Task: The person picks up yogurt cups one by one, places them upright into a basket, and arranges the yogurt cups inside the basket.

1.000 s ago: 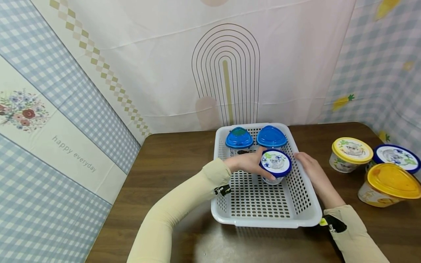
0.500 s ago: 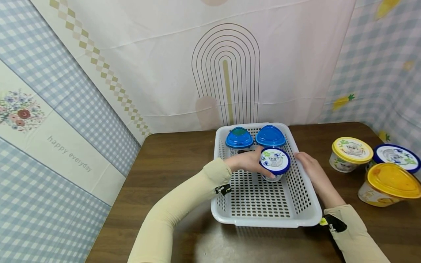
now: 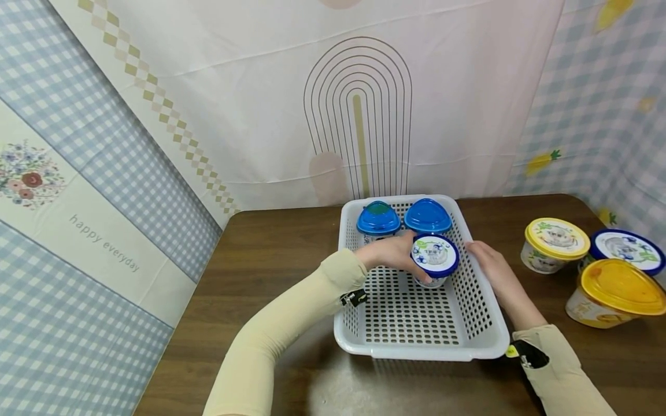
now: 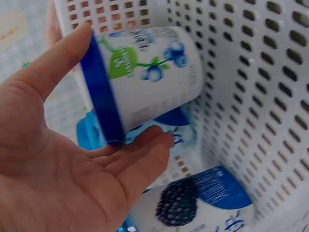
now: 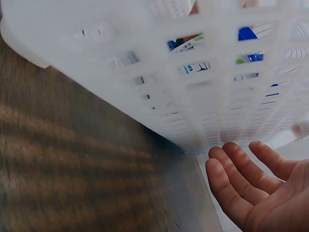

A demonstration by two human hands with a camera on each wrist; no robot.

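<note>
My left hand (image 3: 392,254) holds a round yogurt cup (image 3: 435,255) with a dark blue rim and white lid, inside the white plastic basket (image 3: 421,351). In the left wrist view, the thumb lies at one side of the lid rim and the fingers at the other; blueberries are printed on the cup's (image 4: 154,67) side. Behind it in the basket stand two tubs with blue three-cornered lids, a left tub (image 3: 378,218) and a right tub (image 3: 428,216). My right hand (image 3: 496,277) rests against the basket's right outer wall, its fingers loosely bent in the right wrist view.
On the wooden table (image 3: 281,260) to the right stand a yellow-lidded cup (image 3: 557,238), a blue-rimmed cup (image 3: 626,249) and a larger tub with an orange-yellow lid (image 3: 619,289). A patterned cloth (image 3: 447,104) hangs along the table's back edge.
The blue-rimmed cup in my left hand has shifted slightly back and to the left, and the right blue-lidded tub has moved a little left. My right hand has stayed in place.
</note>
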